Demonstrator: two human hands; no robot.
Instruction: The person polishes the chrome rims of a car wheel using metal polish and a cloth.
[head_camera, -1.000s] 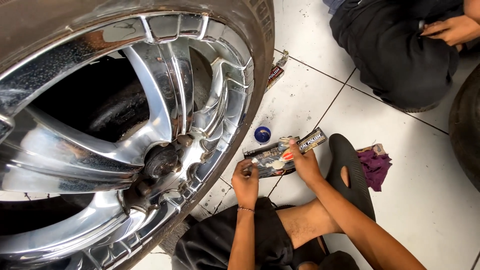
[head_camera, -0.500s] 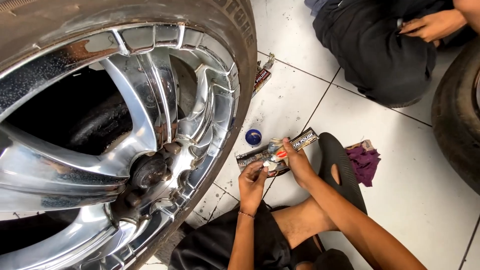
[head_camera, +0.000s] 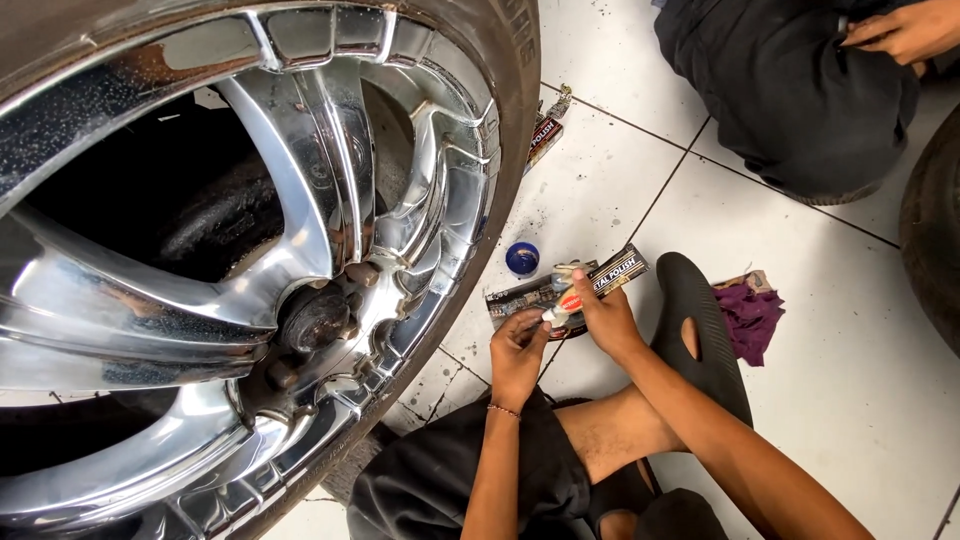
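A small white and red tube (head_camera: 562, 300) is held low over the tiled floor by both my hands. My right hand (head_camera: 603, 318) grips its body from the right. My left hand (head_camera: 518, 352) pinches its white end from below. Just behind the tube lies a long dark carton (head_camera: 618, 270) flat on the tiles. A round blue cap (head_camera: 522, 258) sits on the floor beyond it, near the tyre. A big chrome wheel (head_camera: 330, 200) in its tyre (head_camera: 510, 120) stands upright to the left of my hands.
My foot wears a black sandal (head_camera: 700, 330), with a purple rag (head_camera: 746, 318) beside it. A second dark carton (head_camera: 545, 132) lies by the tyre farther back. Another person in black trousers (head_camera: 790, 90) crouches top right, one hand (head_camera: 905, 32) showing. Another tyre (head_camera: 935, 240) stands at the right edge.
Both hands stay together on the tube with only small finger shifts. The view has drifted a little, so the wheel fills more of the left side.
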